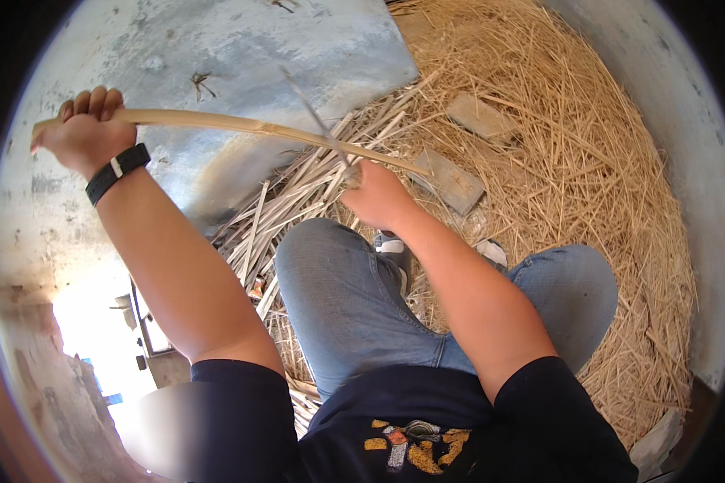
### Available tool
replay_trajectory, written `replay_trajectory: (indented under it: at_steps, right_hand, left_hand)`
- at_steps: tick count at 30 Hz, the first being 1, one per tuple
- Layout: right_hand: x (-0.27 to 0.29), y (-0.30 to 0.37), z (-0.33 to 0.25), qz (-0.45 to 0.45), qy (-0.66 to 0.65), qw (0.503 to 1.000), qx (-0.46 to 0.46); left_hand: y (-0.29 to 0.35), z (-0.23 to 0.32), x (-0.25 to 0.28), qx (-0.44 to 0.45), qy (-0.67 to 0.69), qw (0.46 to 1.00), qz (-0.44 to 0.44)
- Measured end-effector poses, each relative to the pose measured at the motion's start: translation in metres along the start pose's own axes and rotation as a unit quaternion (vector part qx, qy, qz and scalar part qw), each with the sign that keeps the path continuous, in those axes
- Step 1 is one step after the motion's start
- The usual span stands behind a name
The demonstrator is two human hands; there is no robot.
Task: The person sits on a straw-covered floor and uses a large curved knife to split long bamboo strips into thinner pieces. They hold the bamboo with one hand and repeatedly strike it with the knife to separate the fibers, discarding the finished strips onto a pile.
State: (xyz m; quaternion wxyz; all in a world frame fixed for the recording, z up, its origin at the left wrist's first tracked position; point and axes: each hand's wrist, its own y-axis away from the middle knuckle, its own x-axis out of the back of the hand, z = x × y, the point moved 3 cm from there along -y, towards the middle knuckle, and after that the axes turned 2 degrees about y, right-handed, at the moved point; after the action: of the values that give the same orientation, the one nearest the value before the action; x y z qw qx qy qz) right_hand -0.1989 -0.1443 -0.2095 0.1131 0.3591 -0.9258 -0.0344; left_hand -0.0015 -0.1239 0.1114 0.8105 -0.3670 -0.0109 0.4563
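Note:
My left hand (89, 138), with a black band on its wrist, is closed round the left end of a long pale bamboo strip (209, 120). The strip bows gently across to the right, its far end passing just above my right hand (379, 193). That hand is closed round the handle of a knife (308, 105), whose thin blade points up and to the left, slightly blurred. The blade crosses the strip close to my right fist; whether it is cutting into it I cannot tell. Most of the handle is hidden by my fingers.
Narrow split strips (254, 229) lie piled left of my bent knees. Straw-like shavings (604, 209) cover the floor, with one brick (482, 117) and another brick (451, 181) among them. A grey-blue wall (242, 48) stands ahead; a bright opening (89, 322) shows at left.

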Motion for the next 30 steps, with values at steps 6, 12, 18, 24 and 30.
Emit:
replay_trajectory:
  at_steps: [6,12,18,24,30]
  right_hand:
    - [-0.017,0.0,-0.026,-0.025,-0.052,0.994,0.09]
    - [-0.014,-0.005,0.087,0.061,-0.006,0.993,-0.096]
    - [-0.001,-0.009,0.068,0.05,0.071,0.992,-0.094]
    - [0.024,0.003,-0.026,0.055,0.006,0.998,0.026]
    - [0.058,0.011,-0.077,0.154,-0.072,0.978,0.124]
  left_hand:
    - [-0.001,0.005,-0.002,0.009,0.007,0.999,-0.052]
    - [0.005,0.008,-0.003,0.027,0.011,0.999,-0.026]
    - [-0.001,0.005,0.01,0.047,0.066,0.992,-0.092]
    - [-0.006,0.004,0.002,0.098,0.161,0.956,-0.224]
    - [0.009,0.006,-0.027,0.121,0.214,0.921,-0.304]
